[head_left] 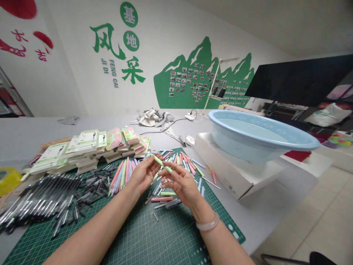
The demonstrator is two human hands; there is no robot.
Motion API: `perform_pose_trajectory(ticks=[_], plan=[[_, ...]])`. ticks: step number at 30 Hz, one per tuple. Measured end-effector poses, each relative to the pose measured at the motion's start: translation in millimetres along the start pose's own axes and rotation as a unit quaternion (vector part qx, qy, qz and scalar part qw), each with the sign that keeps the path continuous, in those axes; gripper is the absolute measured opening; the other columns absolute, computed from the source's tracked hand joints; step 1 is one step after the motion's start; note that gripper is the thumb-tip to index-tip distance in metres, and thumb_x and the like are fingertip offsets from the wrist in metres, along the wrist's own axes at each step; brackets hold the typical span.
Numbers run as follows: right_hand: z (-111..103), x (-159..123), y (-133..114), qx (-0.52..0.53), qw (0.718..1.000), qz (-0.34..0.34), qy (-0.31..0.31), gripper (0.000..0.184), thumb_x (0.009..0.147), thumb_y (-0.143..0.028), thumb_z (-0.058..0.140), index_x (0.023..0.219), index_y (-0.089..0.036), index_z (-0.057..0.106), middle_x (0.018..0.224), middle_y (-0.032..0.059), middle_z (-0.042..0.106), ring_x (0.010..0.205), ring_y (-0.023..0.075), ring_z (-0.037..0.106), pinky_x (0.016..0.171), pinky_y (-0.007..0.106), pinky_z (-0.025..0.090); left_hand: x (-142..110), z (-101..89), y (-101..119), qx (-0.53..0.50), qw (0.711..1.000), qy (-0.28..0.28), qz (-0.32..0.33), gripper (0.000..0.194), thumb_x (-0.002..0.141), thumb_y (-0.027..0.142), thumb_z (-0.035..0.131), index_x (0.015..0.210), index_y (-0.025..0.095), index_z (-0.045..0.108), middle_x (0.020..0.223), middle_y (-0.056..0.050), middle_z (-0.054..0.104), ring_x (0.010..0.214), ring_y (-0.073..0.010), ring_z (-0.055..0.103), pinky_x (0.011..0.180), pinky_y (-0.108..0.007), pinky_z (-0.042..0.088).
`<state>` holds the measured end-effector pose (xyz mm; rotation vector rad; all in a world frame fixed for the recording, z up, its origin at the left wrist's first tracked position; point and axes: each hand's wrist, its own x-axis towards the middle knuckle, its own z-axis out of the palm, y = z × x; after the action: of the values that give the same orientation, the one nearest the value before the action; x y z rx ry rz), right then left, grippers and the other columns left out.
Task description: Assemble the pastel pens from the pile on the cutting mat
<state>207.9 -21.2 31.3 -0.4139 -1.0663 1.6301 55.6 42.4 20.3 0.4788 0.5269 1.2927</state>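
Between my two hands is a light green pen (159, 161), tilted down to the right above the cutting mat. My left hand (143, 173) is closed on its upper left end. The fingers of my right hand (180, 182) pinch its lower right end. Under and behind the hands, loose pen parts (190, 162) in pink, green and blue lie scattered on the green cutting mat (132, 232). Left of my left hand, a fan of pastel pens (123, 176) lies side by side. A tiny clear piece (156, 217) rests on the mat below my hands.
At left lie rows of black-and-clear pens (41, 202) and loose black caps (97, 180). Stacked boxes (79, 145) stand behind them. A blue basin (248, 143) sits on a white box (237, 180) at right. Grey cloths (156, 118) and a phone stand (213, 84) are at the back.
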Motion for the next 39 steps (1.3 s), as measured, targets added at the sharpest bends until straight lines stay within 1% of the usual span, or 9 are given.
perform_pose_trajectory(ticks=[3, 7, 12, 16, 19, 24, 29, 36, 39], plan=[[-0.7, 0.7, 1.1, -0.006, 1.000, -0.011, 0.014, 0.037, 0.080, -0.033, 0.062, 0.113, -0.016, 0.060, 0.095, 0.0103, 0.067, 0.082, 0.0174, 0.061, 0.071, 0.034, 0.054, -0.4, -1.2, -2.1, -0.004, 1.000, -0.014, 0.000, 0.012, 0.085, 0.010, 0.054, 0.093, 0.010, 0.063, 0.090, -0.008, 0.071, 0.084, -0.0149, 0.068, 0.071, -0.023, 0.057], [1.2, -0.1, 0.0, 0.001, 1.000, -0.005, 0.012, 0.040, 0.079, -0.033, 0.064, 0.115, -0.016, 0.059, 0.099, 0.0112, 0.066, 0.083, 0.0181, 0.061, 0.072, 0.035, 0.054, -1.5, -0.3, -0.9, 0.007, 1.000, -0.019, -0.001, 0.012, 0.086, 0.011, 0.054, 0.092, 0.010, 0.063, 0.088, -0.008, 0.071, 0.080, -0.0143, 0.068, 0.069, -0.023, 0.057], [3.3, -0.9, -1.1, 0.003, 1.000, -0.001, 0.009, 0.040, 0.079, -0.033, 0.063, 0.116, -0.017, 0.059, 0.099, 0.0104, 0.066, 0.081, 0.0172, 0.060, 0.072, 0.035, 0.054, -1.6, 1.5, 0.9, 0.013, 1.000, -0.009, 0.011, 0.012, 0.085, 0.010, 0.053, 0.090, 0.009, 0.064, 0.087, -0.009, 0.071, 0.081, -0.0151, 0.068, 0.069, -0.023, 0.057], [4.0, -0.8, -1.2, 0.003, 1.000, -0.006, 0.004, 0.041, 0.079, -0.033, 0.062, 0.117, -0.018, 0.059, 0.101, 0.0105, 0.065, 0.081, 0.0167, 0.059, 0.071, 0.034, 0.055, -1.5, 1.9, 1.0, 0.015, 1.000, -0.006, 0.000, 0.011, 0.084, 0.011, 0.056, 0.090, 0.010, 0.064, 0.087, -0.009, 0.071, 0.079, -0.0153, 0.069, 0.067, -0.022, 0.057], [2.8, -0.2, 0.8, -0.004, 1.000, -0.008, 0.013, 0.040, 0.078, -0.033, 0.063, 0.115, -0.018, 0.060, 0.098, 0.0098, 0.065, 0.079, 0.0166, 0.059, 0.070, 0.035, 0.055, -1.8, 1.5, 0.4, 0.018, 1.000, -0.010, -0.007, 0.011, 0.083, 0.013, 0.057, 0.092, 0.011, 0.064, 0.087, -0.009, 0.071, 0.077, -0.0153, 0.069, 0.066, -0.023, 0.057], [0.4, 0.7, 4.2, -0.010, 0.999, -0.032, 0.042, 0.036, 0.080, -0.033, 0.061, 0.112, -0.016, 0.061, 0.092, 0.0093, 0.065, 0.080, 0.0182, 0.059, 0.064, 0.034, 0.056, -1.0, -1.5, -1.5, 0.017, 1.000, -0.004, 0.018, 0.011, 0.083, 0.011, 0.057, 0.091, 0.011, 0.064, 0.090, -0.009, 0.071, 0.084, -0.0157, 0.068, 0.073, -0.025, 0.057], [4.9, -0.8, 0.3, -0.005, 1.000, -0.020, 0.017, 0.038, 0.081, -0.032, 0.060, 0.116, -0.018, 0.059, 0.098, 0.0096, 0.065, 0.084, 0.0192, 0.059, 0.067, 0.036, 0.056, 1.2, -3.6, -1.7, 0.026, 0.999, -0.023, 0.013, 0.012, 0.084, 0.013, 0.056, 0.093, 0.010, 0.064, 0.089, -0.009, 0.072, 0.081, -0.0156, 0.069, 0.069, -0.023, 0.057], [7.5, -2.2, -2.6, 0.007, 1.000, -0.015, 0.011, 0.041, 0.079, -0.035, 0.061, 0.117, -0.019, 0.059, 0.102, 0.0098, 0.064, 0.084, 0.0181, 0.058, 0.068, 0.036, 0.056, 4.6, -7.8, 0.0, 0.025, 0.999, -0.018, 0.018, 0.012, 0.082, 0.013, 0.058, 0.092, 0.009, 0.065, 0.090, -0.010, 0.071, 0.082, -0.0164, 0.068, 0.067, -0.023, 0.057], [7.5, -2.1, -2.6, 0.007, 1.000, -0.013, 0.007, 0.041, 0.079, -0.034, 0.061, 0.117, -0.019, 0.058, 0.103, 0.0101, 0.063, 0.082, 0.0182, 0.058, 0.067, 0.037, 0.056, 1.2, -5.4, -0.2, 0.036, 0.999, -0.015, 0.015, 0.013, 0.082, 0.015, 0.058, 0.092, 0.011, 0.064, 0.091, -0.010, 0.071, 0.082, -0.0168, 0.068, 0.068, -0.024, 0.057]])
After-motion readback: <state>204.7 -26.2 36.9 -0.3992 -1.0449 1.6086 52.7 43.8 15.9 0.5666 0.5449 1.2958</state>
